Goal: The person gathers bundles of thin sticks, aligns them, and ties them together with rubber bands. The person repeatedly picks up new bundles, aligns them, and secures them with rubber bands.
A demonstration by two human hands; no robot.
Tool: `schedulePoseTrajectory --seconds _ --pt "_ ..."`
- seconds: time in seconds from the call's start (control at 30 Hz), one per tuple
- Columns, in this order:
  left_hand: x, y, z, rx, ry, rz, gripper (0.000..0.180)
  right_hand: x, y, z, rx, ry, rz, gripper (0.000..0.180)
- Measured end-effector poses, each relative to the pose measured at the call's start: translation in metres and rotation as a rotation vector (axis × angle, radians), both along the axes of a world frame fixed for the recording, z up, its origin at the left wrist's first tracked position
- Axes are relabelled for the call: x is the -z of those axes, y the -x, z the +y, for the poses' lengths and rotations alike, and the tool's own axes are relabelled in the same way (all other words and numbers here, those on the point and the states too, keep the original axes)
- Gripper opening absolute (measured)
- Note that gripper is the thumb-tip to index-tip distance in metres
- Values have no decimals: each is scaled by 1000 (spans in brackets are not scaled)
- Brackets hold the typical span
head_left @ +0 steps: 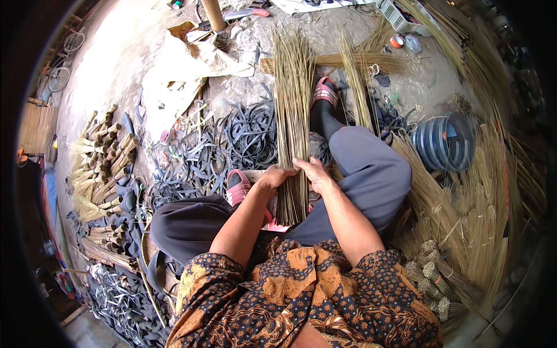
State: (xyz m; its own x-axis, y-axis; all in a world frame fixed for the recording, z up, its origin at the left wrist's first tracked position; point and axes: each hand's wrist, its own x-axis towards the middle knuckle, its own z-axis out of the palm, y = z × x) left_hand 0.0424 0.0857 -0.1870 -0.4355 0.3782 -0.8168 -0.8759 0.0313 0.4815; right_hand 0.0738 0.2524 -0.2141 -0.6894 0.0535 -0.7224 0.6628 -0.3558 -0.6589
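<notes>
A thick bundle of long dry grass stalks [293, 104] stands between my legs, its cut lower ends near my lap and its thin ends pointing away from me. My left hand [275, 177] is wrapped round the bundle's left side. From the right, my right hand [315, 174] grips the same bundle, its thumb lying across the front close to the left thumb. The fingers behind the stalks are hidden. Black rubber strips [249, 133] lie heaped just left of the bundle. Beyond my right foot a thinner bunch of stalks [355, 81] lies on the floor.
Finished small brooms [101, 156] are piled at the left. A blue-grey ribbed plastic container [444, 142] stands at the right, beside loose grass bundles [464, 214]. A knife [246, 13] with a red handle lies at the far side, near a wooden post [213, 14] and a pale crate [400, 17].
</notes>
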Motion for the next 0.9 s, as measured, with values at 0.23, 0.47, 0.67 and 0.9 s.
schedulePoseTrajectory --seconds 0.23,0.47,0.67,0.9 --pt "4 0 -1 -61 -58 -58 34 9 0 5 -34 139 7 55" --pt "10 0 -6 -12 -10 -52 23 25 -1 5 12 15 -45 41" --pt "15 0 -4 -11 71 -8 16 -1 4 0 30 37 9 29" --pt "19 -3 -12 -93 88 -21 21 -164 32 45 81 -31 320 31"
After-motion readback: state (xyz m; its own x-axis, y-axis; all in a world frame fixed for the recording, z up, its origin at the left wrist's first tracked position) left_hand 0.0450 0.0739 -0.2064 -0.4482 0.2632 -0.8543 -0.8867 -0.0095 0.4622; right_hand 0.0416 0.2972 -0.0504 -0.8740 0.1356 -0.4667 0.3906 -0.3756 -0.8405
